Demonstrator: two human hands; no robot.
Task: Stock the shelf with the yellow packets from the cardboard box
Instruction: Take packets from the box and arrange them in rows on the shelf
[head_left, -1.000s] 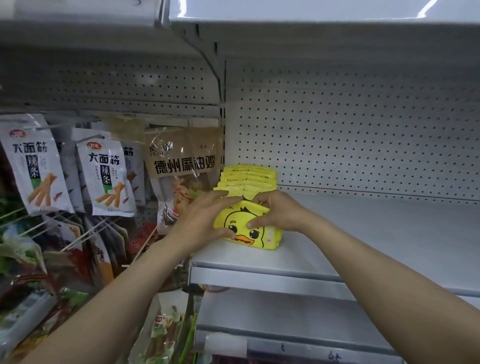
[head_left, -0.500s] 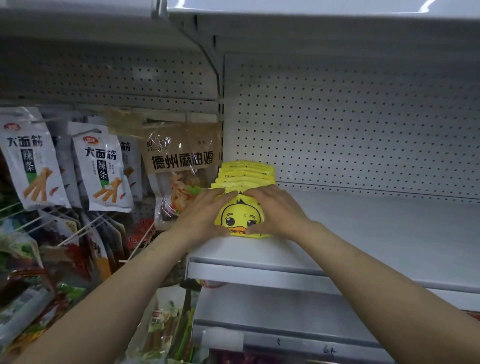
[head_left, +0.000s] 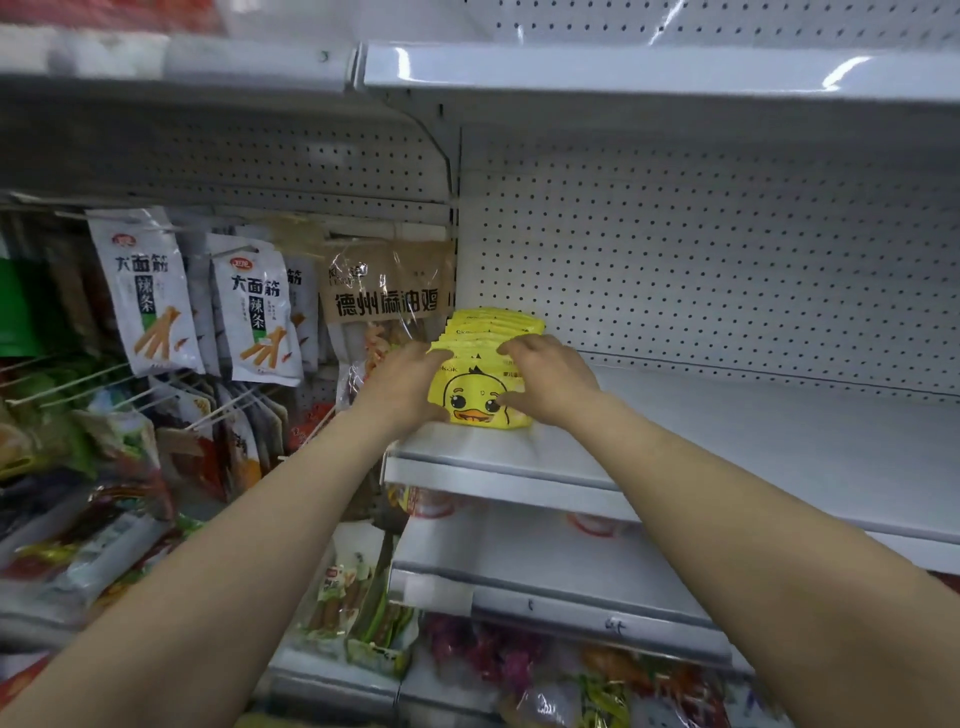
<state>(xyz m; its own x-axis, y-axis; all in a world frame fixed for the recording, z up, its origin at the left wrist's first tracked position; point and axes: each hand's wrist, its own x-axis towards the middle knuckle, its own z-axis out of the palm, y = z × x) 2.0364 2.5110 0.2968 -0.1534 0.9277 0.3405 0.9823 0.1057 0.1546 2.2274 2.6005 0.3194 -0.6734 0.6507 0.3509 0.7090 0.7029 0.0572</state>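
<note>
A row of yellow packets (head_left: 475, 387) with a duck face on the front one stands at the left end of the white shelf (head_left: 727, 447). My left hand (head_left: 402, 387) grips the row's left side, fingers curled over the packet tops. My right hand (head_left: 550, 382) grips the right side, with fingers over the tops and the thumb on the front packet's face. The rear packets (head_left: 496, 319) lean back toward the pegboard. The cardboard box is out of view.
White pegboard (head_left: 701, 270) backs the shelf, and another shelf (head_left: 649, 73) runs overhead. Snack bags (head_left: 260, 317) hang on hooks to the left, a brown bag (head_left: 387, 296) right beside the packets. A lower shelf (head_left: 561, 597) and more bagged goods lie below.
My head has tilted up, so the upper shelf shows now. Both hands stay around the packet row; my right thumb has moved onto the duck face.
</note>
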